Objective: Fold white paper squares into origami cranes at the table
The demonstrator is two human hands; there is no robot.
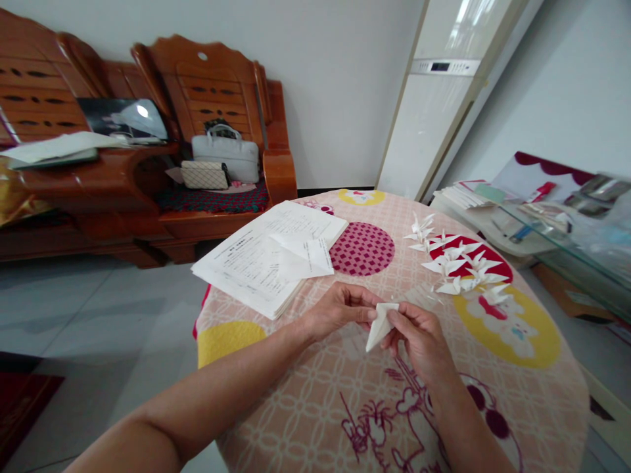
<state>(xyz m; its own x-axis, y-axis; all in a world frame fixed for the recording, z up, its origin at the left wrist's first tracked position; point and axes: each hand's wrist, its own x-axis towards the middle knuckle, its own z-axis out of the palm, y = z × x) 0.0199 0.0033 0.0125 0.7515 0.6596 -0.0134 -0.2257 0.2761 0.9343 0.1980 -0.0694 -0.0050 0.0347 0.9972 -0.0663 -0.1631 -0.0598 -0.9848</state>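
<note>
A small piece of folded white paper (378, 330), pointed at its lower end, is held between my two hands above the patterned tablecloth (300, 387). My left hand (345, 305) pinches its upper left edge with thumb and fingers. On the other side, my right hand (417, 332) grips it with the thumb pressed on its face. To the right lie several folded white paper cranes (463, 263), grouped together. Left of my hands rests a stack of printed paper sheets (246, 263), with a loose creased sheet (302, 256) on top.
Beyond the round table stand wooden chairs (207, 85) holding a grey handbag (227, 156), a quilted purse (204, 175) and a laptop (123, 120). A tall white cabinet-like unit (434, 98) stands at the wall. A glass shelf (557, 243) with clutter is close on the right.
</note>
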